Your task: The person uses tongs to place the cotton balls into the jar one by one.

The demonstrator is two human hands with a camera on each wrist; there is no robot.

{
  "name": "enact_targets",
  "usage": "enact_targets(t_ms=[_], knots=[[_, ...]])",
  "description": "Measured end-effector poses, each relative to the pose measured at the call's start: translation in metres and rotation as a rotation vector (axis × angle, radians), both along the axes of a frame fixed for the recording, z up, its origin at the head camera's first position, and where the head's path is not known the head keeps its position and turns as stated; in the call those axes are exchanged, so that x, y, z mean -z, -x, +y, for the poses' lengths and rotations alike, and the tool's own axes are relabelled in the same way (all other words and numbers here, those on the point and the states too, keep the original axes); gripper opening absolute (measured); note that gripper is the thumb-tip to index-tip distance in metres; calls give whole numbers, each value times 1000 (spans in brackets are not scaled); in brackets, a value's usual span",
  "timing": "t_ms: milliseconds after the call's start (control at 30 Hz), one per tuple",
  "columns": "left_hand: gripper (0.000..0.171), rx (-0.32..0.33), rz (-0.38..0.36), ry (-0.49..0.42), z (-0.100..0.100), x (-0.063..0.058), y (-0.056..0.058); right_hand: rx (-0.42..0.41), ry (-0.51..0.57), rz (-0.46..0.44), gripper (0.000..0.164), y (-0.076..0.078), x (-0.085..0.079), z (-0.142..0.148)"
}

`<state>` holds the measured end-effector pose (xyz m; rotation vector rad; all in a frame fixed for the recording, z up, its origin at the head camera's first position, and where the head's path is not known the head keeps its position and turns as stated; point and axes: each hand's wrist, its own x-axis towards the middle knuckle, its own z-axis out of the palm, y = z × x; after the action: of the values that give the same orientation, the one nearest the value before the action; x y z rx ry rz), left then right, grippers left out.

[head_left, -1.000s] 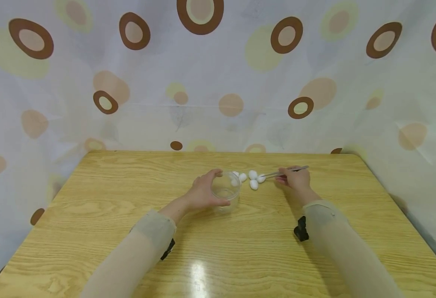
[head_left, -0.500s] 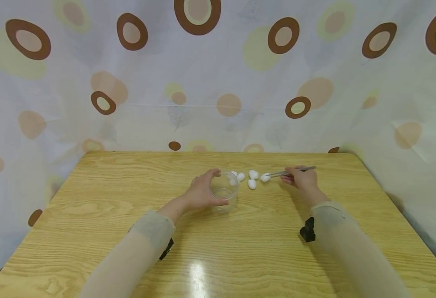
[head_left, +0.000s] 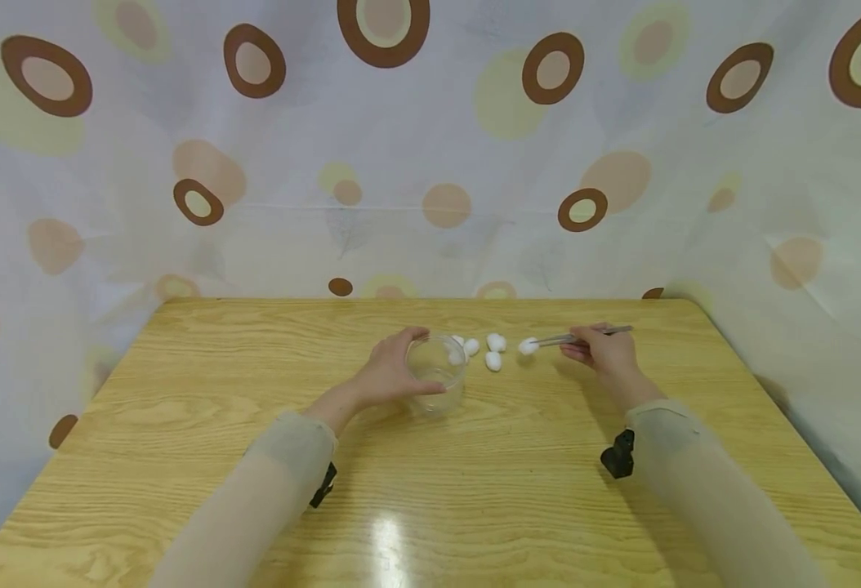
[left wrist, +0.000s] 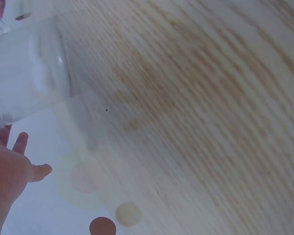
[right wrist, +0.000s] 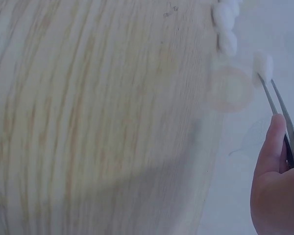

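My left hand [head_left: 392, 367] grips a clear round plastic container [head_left: 434, 400] around its side, thumb and fingers spread about the rim. In the left wrist view the container [left wrist: 32, 73] shows white blurs through its wall. With my right hand [head_left: 607, 353] I pinch metal tweezers [head_left: 570, 339], also seen with the thumb along them in the right wrist view [right wrist: 279, 95]. A white cotton ball [head_left: 528, 346] is at the tweezer tips and seems slightly above the table. Left of it lie more cotton balls [head_left: 496, 342], some partly behind the container's clear rim.
The wood-grain table [head_left: 430, 490] reaches back to a patterned cloth [head_left: 401, 245] hanging behind it. Black wrist-camera mounts [head_left: 618, 454] jut from below both sleeves.
My right hand has moved right with the tweezers, drawing one cotton ball away from the group. The left hand keeps its grip on the container. The head view has shifted slightly.
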<state>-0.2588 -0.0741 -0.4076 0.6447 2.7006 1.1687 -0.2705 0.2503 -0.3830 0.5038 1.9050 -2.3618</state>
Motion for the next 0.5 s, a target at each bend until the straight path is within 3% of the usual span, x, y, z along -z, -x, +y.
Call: enact_targets(t_ms=[500], knots=[[86, 8, -24, 0, 0, -1, 2, -53, 106, -8, 14, -6, -11, 3]])
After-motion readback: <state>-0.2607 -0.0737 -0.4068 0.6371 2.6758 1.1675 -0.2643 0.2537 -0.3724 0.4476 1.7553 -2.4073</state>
